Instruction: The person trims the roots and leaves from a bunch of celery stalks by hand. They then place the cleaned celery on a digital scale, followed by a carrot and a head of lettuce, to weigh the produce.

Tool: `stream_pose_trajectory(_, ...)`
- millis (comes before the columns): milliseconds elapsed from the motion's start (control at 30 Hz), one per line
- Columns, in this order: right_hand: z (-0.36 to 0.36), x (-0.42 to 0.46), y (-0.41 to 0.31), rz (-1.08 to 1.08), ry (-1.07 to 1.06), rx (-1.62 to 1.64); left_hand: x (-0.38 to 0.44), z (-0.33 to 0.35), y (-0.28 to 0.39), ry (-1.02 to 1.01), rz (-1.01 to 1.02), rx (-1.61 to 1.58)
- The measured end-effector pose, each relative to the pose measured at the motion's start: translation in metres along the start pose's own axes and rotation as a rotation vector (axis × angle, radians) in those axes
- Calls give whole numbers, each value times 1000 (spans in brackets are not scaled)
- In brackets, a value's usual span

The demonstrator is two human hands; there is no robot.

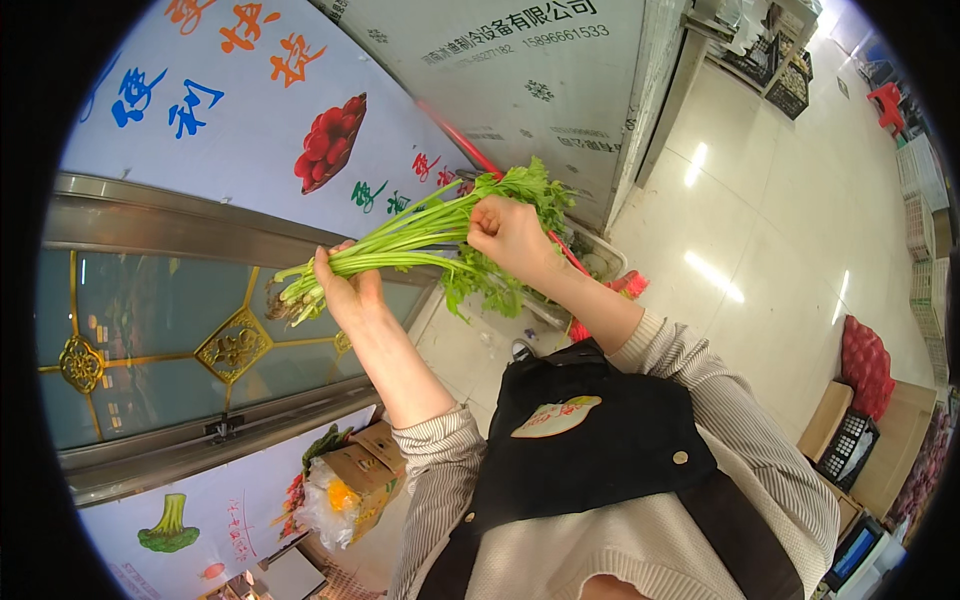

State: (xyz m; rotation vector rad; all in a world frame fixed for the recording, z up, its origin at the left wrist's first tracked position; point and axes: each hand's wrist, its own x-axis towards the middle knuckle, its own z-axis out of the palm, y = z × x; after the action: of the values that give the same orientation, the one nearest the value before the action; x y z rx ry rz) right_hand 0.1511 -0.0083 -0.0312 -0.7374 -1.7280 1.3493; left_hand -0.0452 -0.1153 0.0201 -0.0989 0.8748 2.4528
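A bunch of leafy celery (409, 232) is held up before me, its roots to the left and its leaves to the right. My left hand (351, 289) is closed around the lower stalks, just beside the muddy root ends. At the leafy end, my right hand (510, 229) lies over the upper stalks with curled fingers; whether it pinches a stalk or leaf is hidden. Under the leaves, part of a pale bin (611, 259) shows, next to a red pole (469, 146) and the red bristles (634, 285) of a broom.
A sliding door with gold trim (232, 345) stands at the left below a printed wall panel (255, 135). Cardboard boxes (360, 465) with a plastic bag sit at lower left. Black crates (791, 86), a red mesh sack (866, 367) and a red stool (889, 105) are across the tiled floor.
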Motion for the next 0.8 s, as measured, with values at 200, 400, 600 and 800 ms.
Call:
stream_pose_trajectory(200, -15, 9, 34, -32, 99, -153, -23, 15, -26, 62, 145, 190)
stream_pose_trajectory(400, -88, 3, 94, 489, 58, -255, 24, -27, 31, 28, 336, 181)
stream_pose_trajectory(600, -76, -5, 99, 145, 112, -254, 51, -52, 60, 58, 236, 32)
stream_pose_trajectory(800, -21, -7, 35, -196, -64, 28, 42, -39, 49, 5, 225, 0)
